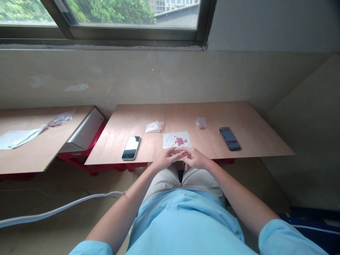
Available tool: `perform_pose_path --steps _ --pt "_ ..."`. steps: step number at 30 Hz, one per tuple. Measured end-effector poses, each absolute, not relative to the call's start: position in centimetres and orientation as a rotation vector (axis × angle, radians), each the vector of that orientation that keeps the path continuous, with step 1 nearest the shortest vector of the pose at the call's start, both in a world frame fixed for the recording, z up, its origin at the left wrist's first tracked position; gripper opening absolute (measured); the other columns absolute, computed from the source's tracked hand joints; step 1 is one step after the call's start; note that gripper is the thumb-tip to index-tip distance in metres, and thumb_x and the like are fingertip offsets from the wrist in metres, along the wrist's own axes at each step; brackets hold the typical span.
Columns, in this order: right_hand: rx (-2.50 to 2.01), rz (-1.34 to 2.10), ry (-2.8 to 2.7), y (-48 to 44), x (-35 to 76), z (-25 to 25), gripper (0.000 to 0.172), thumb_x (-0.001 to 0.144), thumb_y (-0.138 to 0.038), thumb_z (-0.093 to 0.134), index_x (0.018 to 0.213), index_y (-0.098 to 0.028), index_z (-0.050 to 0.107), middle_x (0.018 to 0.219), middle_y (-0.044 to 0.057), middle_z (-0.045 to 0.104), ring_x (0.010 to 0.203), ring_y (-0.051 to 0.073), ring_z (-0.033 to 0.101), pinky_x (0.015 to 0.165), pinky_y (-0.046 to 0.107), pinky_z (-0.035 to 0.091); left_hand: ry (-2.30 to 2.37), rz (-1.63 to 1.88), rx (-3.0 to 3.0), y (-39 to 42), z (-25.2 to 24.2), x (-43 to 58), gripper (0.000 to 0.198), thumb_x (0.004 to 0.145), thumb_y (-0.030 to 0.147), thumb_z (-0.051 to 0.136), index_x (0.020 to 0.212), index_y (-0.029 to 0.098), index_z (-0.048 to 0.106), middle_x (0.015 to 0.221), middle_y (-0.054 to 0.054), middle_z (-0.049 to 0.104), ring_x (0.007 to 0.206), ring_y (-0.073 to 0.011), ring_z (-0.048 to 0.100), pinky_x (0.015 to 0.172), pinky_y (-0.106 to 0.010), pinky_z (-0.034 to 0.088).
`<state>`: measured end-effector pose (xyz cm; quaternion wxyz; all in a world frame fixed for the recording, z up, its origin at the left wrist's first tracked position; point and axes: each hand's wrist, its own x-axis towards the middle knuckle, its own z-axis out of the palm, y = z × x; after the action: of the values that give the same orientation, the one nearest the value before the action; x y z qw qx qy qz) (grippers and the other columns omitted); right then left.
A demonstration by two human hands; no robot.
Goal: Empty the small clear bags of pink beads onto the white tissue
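Observation:
My left hand (166, 158) and my right hand (196, 158) meet at the table's front edge, above my lap. Their fingers are bent and pressed together at the tips. A pale glint shows between them, too small to make out. Just beyond the fingertips lies a white cloth or tissue (168, 140), with a cluster of small red beads (180, 141) on it. Behind it to the left is a stack of clear plastic bags (154, 126). Farther right, a small clear bag (200, 123) has some red pieces inside.
A phone (131, 148) lies left on the wooden table (148, 113); a dark blurred-out object (230, 138) lies right. Across a gap, another table (34, 156) holds white cloth (21, 138) and clear bags (61, 118). A white box (87, 129) sits on a red stool (77, 154).

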<state>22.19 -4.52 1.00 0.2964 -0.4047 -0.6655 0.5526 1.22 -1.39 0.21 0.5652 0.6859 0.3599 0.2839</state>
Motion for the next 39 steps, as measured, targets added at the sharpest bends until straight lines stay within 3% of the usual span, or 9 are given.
perform_pose_path --steps 5,10,16,20,24,26,30,34,39 --pt "-1.043 1.508 -1.789 -4.7 21.9 1.0 0.06 0.085 -0.012 0.055 0.144 -0.025 0.052 0.111 0.008 0.073 0.061 0.016 0.074 0.052 0.023 0.056 0.917 0.646 1.705 -0.9 0.1 0.5 0.037 0.089 0.05 0.067 0.099 0.015 0.071 0.092 -0.006 0.07 0.084 -0.0188 0.064 0.073 -0.027 0.047" --pt "-1.041 1.513 -1.795 -4.8 21.8 0.8 0.059 0.086 -0.014 0.057 0.143 -0.028 0.05 0.125 0.008 0.068 0.056 0.013 0.072 0.051 0.023 0.058 0.922 0.629 1.766 -0.7 0.5 0.3 0.038 0.09 0.052 0.066 0.102 0.016 0.069 0.094 -0.005 0.069 0.087 -0.0197 0.064 0.075 -0.028 0.048" --pt "-0.999 1.482 -1.762 -4.7 21.7 0.8 0.036 0.092 -0.025 0.057 0.128 -0.027 0.062 0.128 0.007 0.067 0.064 0.014 0.073 0.058 0.027 0.062 0.902 0.569 1.824 -0.7 0.5 0.2 0.04 0.089 0.052 0.065 0.112 0.02 0.067 0.106 -0.006 0.07 0.094 -0.022 0.065 0.081 -0.031 0.05" --pt "-1.013 1.292 -1.659 -4.0 22.3 0.4 0.031 0.096 -0.033 0.055 0.125 -0.024 0.063 0.128 0.008 0.067 0.073 0.017 0.074 0.065 0.031 0.063 0.958 0.596 1.852 -0.5 0.8 -0.1 0.043 0.091 0.056 0.062 0.116 0.02 0.066 0.106 -0.006 0.071 0.093 -0.0223 0.065 0.081 -0.033 0.05" --pt "-1.166 0.874 -1.668 -1.8 24.2 -1.3 0.033 0.095 -0.033 0.056 0.126 -0.023 0.063 0.121 0.01 0.07 0.095 0.022 0.072 0.079 0.036 0.061 1.015 0.658 1.825 0.4 0.8 -0.8 0.044 0.093 0.057 0.057 0.116 0.02 0.066 0.109 -0.007 0.071 0.095 -0.0224 0.065 0.085 -0.034 0.051" --pt "-1.254 0.686 -1.754 -0.3 25.0 -2.5 0.039 0.092 -0.034 0.062 0.129 -0.021 0.062 0.123 0.012 0.069 0.109 0.025 0.068 0.093 0.041 0.057 1.07 0.683 1.846 1.6 0.4 -1.4 0.046 0.092 0.058 0.057 0.118 0.02 0.065 0.11 -0.008 0.071 0.095 -0.023 0.066 0.084 -0.035 0.051" --pt "-1.335 0.461 -1.933 2.6 25.0 -4.8 0.068 0.083 -0.041 0.073 0.143 -0.015 0.051 0.139 0.017 0.058 0.131 0.03 0.053 0.114 0.047 0.041 1.232 0.605 2.094 5.4 -0.3 -2.3 0.053 0.089 0.059 0.06 0.125 0.02 0.063 0.104 -0.009 0.071 0.085 -0.0235 0.066 0.075 -0.034 0.051" --pt "-1.333 0.392 -2.09 5.1 23.3 -6.4 0.086 0.079 -0.05 0.076 0.148 -0.011 0.045 0.149 0.02 0.049 0.141 0.032 0.043 0.121 0.046 0.031 1.283 0.362 2.51 9.1 -0.4 -2.1 0.048 0.086 0.054 0.066 0.123 0.023 0.065 0.103 -0.009 0.07 0.087 -0.0262 0.066 0.074 -0.034 0.047" --pt "-1.395 0.389 -2.185 6.8 22.2 -8.0 0.097 0.079 -0.061 0.072 0.153 -0.01 0.038 0.155 0.021 0.042 0.147 0.035 0.034 0.124 0.051 0.02 1.128 0.097 2.891 11.1 -0.2 -1.2 0.042 0.084 0.048 0.071 0.118 0.023 0.068 0.102 -0.01 0.067 0.093 -0.0287 0.064 0.08 -0.037 0.044"
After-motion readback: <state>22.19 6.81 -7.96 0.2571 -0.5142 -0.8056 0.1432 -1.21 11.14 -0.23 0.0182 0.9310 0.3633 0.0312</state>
